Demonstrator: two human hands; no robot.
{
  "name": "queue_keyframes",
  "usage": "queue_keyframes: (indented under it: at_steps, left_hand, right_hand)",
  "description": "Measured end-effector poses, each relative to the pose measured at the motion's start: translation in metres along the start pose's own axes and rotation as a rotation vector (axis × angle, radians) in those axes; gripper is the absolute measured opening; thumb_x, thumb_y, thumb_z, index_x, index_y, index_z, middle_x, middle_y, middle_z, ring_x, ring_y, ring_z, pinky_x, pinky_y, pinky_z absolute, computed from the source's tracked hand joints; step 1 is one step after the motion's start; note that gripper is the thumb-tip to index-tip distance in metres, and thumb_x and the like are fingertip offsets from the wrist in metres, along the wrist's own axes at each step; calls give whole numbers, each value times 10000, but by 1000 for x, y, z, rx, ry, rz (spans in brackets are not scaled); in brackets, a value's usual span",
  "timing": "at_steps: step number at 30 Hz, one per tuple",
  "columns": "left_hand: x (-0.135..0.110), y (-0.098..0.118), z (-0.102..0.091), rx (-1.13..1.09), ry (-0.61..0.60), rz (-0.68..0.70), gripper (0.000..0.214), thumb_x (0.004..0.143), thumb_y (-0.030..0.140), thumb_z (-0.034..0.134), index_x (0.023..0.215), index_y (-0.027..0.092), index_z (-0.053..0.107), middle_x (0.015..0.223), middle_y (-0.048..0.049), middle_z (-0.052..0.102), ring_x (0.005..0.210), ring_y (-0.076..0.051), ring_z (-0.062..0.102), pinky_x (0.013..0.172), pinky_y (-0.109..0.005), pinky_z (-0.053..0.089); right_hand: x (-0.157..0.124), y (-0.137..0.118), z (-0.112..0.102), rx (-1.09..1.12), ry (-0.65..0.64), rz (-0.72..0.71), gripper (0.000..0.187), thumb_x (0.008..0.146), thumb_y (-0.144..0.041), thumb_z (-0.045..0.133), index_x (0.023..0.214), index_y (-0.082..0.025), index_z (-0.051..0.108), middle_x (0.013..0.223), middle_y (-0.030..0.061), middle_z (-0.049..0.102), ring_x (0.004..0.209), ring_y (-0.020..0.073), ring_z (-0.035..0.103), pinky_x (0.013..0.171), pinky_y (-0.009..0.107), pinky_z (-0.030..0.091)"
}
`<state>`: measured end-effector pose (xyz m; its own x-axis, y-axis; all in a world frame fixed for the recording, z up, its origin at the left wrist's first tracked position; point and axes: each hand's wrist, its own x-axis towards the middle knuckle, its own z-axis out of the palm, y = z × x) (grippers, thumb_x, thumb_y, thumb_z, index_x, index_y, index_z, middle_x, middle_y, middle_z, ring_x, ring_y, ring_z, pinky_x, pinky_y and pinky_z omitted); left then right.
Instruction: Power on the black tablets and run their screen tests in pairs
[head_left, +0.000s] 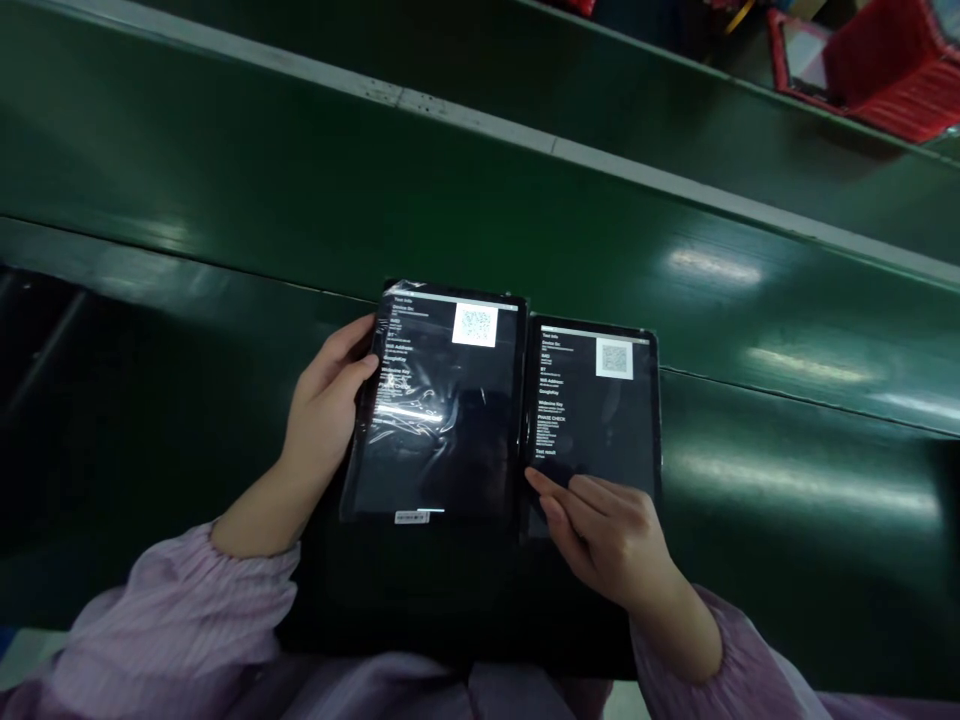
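Two dark tablets lie side by side before me, both screens lit with white text and a QR code. The left tablet is wrapped in crinkled clear plastic film. My left hand grips its left edge, thumb on the front. The right tablet is bare. My right hand rests on its lower left corner, fingers curled and a fingertip touching the screen. Both sleeves are pale pink.
A wide dark green conveyor belt runs across the view behind the tablets, with a grey rail beyond it. A red crate stands at the far top right.
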<state>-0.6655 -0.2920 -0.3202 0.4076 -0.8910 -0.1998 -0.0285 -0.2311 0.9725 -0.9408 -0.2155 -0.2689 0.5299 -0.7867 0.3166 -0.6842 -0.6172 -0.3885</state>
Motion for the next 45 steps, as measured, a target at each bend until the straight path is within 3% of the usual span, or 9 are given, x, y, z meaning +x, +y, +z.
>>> queue_keyframes:
  at_steps: [10, 14, 17, 21, 25, 33, 40, 45]
  left_hand:
    - [8, -11, -7, -43, -80, 16, 465, 846, 377, 716, 1283, 232, 779, 1446, -89, 757, 1413, -355, 654, 1265, -546, 445]
    - [10, -12, -8, -27, -102, 22, 478, 832, 371, 710, 1286, 235, 776, 1464, -87, 747, 1415, -350, 650, 1260, -540, 448]
    - [13, -14, -10, -26, -112, 40, 471, 813, 345, 709, 1266, 239, 781, 1437, -74, 763, 1414, -343, 650, 1269, -537, 440]
    - [16, -20, -13, -20, -138, 69, 481, 830, 319, 682, 1297, 244, 768, 1457, -68, 750, 1432, -348, 637, 1274, -555, 437]
    - [19, -26, -16, 3, -179, 116, 467, 881, 299, 651, 1337, 252, 740, 1469, -72, 739, 1418, -344, 651, 1250, -561, 474]
    - [24, -36, -20, 88, -278, 197, 656, 875, 421, 823, 1463, 231, 602, 1552, -172, 640, 1468, -385, 608, 1251, -617, 471]
    - [25, -37, -22, 95, -321, 218, 678, 903, 445, 796, 1498, 234, 549, 1588, -192, 585, 1483, -394, 587, 1245, -625, 472]
    - [22, -31, -25, 270, -335, 241, 927, 763, 547, 917, 1553, 272, 518, 1631, -164, 542, 1540, -437, 504, 1259, -628, 453]
  right_hand:
    - [11, 2, 0, -6, -1, -60, 354, 1135, -136, 465, 1112, -89, 816, 599, -32, 632, 441, 61, 529, 429, 217, 437]
    - [13, 8, -8, -54, -3, -55, 391, 1131, -153, 497, 905, -128, 815, 571, -31, 621, 470, 69, 585, 468, 222, 459]
    - [8, 17, -20, -121, 46, -1, 438, 1132, -185, 514, 798, -164, 798, 537, -30, 603, 435, 72, 559, 435, 244, 409]
    - [-3, 26, -35, -246, 90, 77, 354, 1131, -217, 541, 952, -188, 845, 626, -15, 710, 492, 83, 621, 427, 249, 368]
    - [-7, 28, -38, -324, 64, 94, 343, 1133, -236, 554, 976, -203, 856, 710, -9, 781, 513, 77, 643, 437, 243, 371]
    - [2, 26, -35, -307, 112, 83, 345, 1139, -226, 546, 962, -204, 843, 702, -22, 783, 533, 74, 664, 442, 239, 376]
    - [-1, 26, -29, -310, 92, 154, 382, 1142, -251, 538, 961, -247, 874, 648, -36, 739, 502, 69, 634, 523, 207, 454]
    - [6, 26, -29, -307, 115, 108, 321, 1122, -230, 571, 1002, -223, 869, 634, -32, 701, 466, 62, 578, 454, 219, 384]
